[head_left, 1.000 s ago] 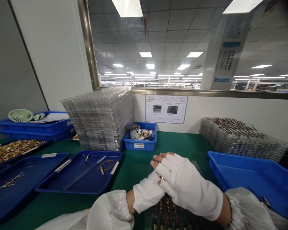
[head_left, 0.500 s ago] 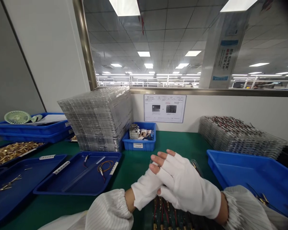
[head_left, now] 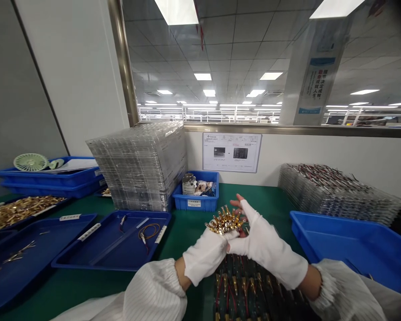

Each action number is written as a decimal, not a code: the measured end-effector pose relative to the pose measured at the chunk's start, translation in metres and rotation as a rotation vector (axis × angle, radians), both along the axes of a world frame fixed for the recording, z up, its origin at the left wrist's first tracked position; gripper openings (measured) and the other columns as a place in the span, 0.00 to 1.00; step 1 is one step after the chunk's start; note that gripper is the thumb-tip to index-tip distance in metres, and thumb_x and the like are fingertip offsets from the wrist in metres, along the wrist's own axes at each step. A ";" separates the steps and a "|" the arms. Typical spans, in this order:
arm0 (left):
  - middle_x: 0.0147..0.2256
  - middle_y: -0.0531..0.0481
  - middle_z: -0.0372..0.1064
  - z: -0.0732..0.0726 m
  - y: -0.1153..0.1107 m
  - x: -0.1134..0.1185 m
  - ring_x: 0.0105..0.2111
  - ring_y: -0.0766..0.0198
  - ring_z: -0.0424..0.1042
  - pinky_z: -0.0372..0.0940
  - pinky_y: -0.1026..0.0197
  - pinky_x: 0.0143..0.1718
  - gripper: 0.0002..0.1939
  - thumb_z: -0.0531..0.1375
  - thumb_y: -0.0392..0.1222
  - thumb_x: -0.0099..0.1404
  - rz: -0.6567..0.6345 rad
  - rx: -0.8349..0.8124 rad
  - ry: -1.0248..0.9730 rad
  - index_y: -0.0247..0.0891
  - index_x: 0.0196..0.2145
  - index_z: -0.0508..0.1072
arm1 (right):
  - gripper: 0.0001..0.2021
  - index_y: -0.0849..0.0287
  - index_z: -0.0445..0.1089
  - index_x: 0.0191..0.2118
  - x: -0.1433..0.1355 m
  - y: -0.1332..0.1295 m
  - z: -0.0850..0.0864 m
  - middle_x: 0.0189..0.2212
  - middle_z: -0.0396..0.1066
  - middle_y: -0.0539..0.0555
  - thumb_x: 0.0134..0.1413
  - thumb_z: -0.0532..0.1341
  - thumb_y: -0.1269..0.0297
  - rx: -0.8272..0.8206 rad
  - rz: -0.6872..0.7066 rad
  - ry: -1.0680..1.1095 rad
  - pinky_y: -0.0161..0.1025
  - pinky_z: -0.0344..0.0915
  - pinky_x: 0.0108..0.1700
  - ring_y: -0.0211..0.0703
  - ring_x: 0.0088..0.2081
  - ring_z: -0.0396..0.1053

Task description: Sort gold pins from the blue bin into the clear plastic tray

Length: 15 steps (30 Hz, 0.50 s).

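Observation:
My left hand (head_left: 206,255), in a white fingerless glove, holds a bunch of small gold-coloured metal connectors (head_left: 224,221) whose tips fan out upward. Its fingers are largely hidden behind the bunch and my other hand. Close on the right side of the bunch is my right hand (head_left: 265,243), gloved the same way, with thumb and fingers spread apart. Whether its fingertips touch the connectors I cannot tell. Below both hands lies a clear tray (head_left: 250,296) with rows of gold-tipped pieces on red and black wires, partly covered by my right hand and sleeve.
Blue trays (head_left: 110,266) with a few pieces lie to the left, near a heap of gold-coloured parts (head_left: 20,210). A tall stack of clear trays (head_left: 137,169) and a small blue bin (head_left: 196,204) stand behind. Rightward are a blue tray (head_left: 347,232) and stacked filled trays (head_left: 337,191).
My right hand has lifted off my left and opened to the right. The bunch of connectors, hidden before, now shows in my left hand. More of the wired tray is visible.

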<state>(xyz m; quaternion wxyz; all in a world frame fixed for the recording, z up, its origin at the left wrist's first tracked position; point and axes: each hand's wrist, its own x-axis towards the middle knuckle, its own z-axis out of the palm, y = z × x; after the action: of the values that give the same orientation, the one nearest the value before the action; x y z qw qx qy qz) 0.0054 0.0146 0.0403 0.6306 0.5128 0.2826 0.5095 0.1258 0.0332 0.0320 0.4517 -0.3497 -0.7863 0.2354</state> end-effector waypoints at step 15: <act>0.38 0.51 0.68 -0.035 0.004 -0.023 0.47 0.59 0.57 0.47 0.60 0.52 0.13 0.55 0.35 0.51 -0.040 0.384 0.409 0.43 0.36 0.70 | 0.35 0.56 0.51 0.51 -0.002 -0.017 0.007 0.43 0.60 0.55 0.31 0.64 0.65 0.035 0.140 -0.110 0.41 0.60 0.45 0.44 0.43 0.61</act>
<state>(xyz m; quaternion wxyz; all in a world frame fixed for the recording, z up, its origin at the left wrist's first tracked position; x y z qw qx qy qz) -0.0176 0.0186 0.0056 0.4616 0.7204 0.2921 0.4273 0.1240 0.0161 0.0395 0.3963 -0.2985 -0.8364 0.2332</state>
